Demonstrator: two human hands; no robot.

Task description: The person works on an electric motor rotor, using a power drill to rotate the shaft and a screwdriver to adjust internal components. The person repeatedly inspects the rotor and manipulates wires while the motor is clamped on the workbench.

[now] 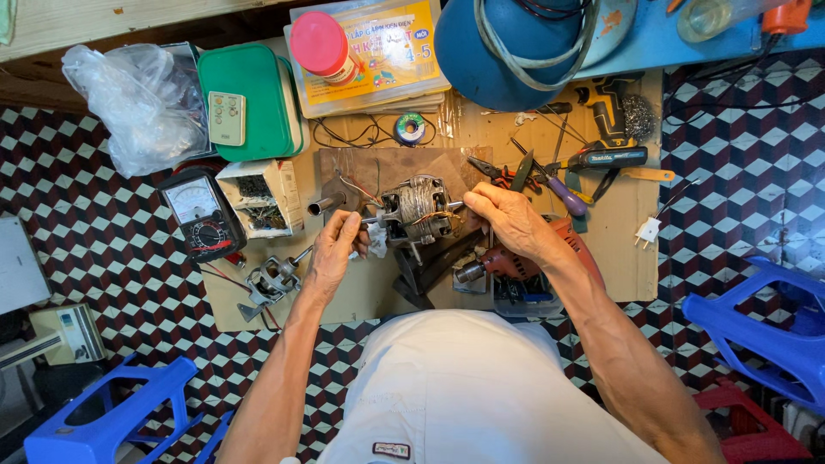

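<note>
From the head camera, looking straight down, I saw both hands meet over a small electric motor [416, 209] with bare copper windings, held just above a wooden board [361, 296] that lay on the checkered floor. My left hand [333, 249] was curled with its fingertips pressed together around the shaft end on the motor's left side, a scrap of white cloth [375, 242] just under them. My right hand [509, 220] was closed on the motor's right side, thumb and fingers pinching the shaft where it stuck out; I could not tell how hard either hand gripped. Below the motor sat a dark metal bracket [430, 271], and just right of that a red power drill [516, 258] lay partly under my right wrist. Left of my left hand a small metal fitting [271, 279] rested on the board, and beyond it stood a black analogue multimeter [202, 215] beside an open white box [262, 196] of small parts. Farther up were a green plastic case [258, 94] with a small remote on it, a clear plastic bag [137, 99], and a pink-capped can [320, 43]. Pliers [507, 176] and a purple-handled screwdriver [563, 193] lay near my right hand, well apart from the blue stool [765, 322] at the right edge.
</note>
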